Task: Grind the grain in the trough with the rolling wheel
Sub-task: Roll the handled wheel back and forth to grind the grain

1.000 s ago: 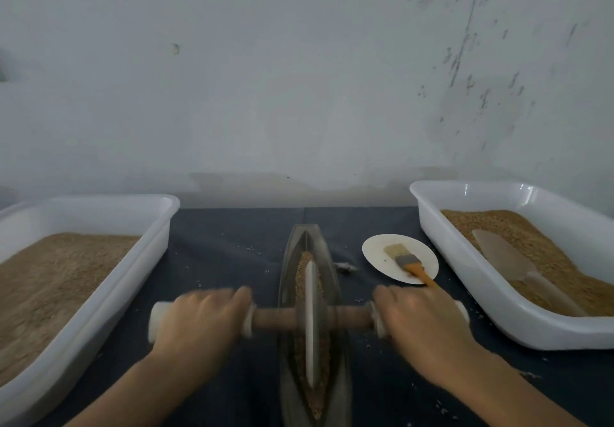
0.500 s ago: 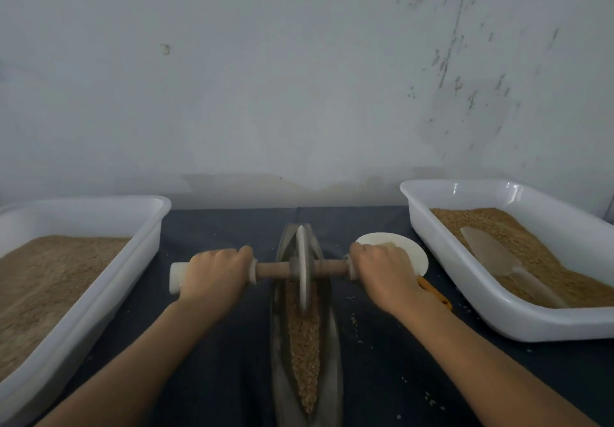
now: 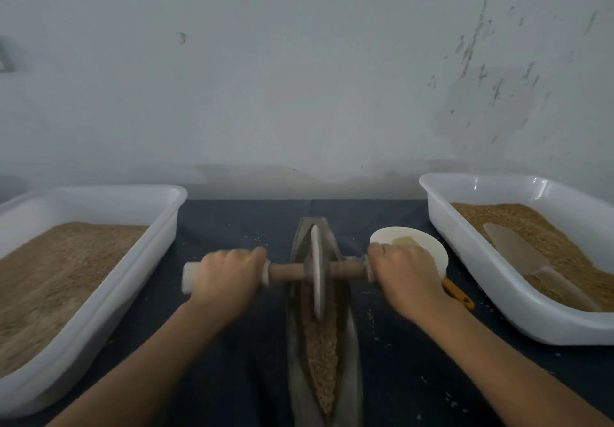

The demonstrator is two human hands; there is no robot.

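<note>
- The boat-shaped metal trough (image 3: 347,353) lay lengthwise on the dark cloth (image 3: 239,227) at the middle of the table, its near end cut off by the bottom edge of the view.
- Brown grain (image 3: 320,360) filled the trough's channel nearer the person; further away, the wheel hid most of the channel.
- The rolling wheel (image 3: 316,273) stood upright in the trough's far half, its wooden axle (image 3: 285,272) lying crosswise.
- The left hand (image 3: 229,278) gripped the axle's white left handle (image 3: 191,277), fingers curled over it; only the handle's outer end showed.
- The right hand (image 3: 407,277) gripped the right handle in the same way and covered it almost wholly.
- Behind the right hand sat a small white plate (image 3: 422,239), half hidden by the knuckles; a pale brush head lay on it, and the orange brush handle (image 3: 460,295) stuck out below the wrist.
- The left white tub (image 3: 143,260) held fine brown meal and was cut off at the left edge.
- The right white tub (image 3: 465,260) held coarser grain, with a translucent scoop (image 3: 518,250) lying on it; the scoop's handle blurred into the grain.
- Loose kernels speckled the cloth beside the trough, too small to make out singly.
- The stained wall (image 3: 299,77) rose behind the table.
</note>
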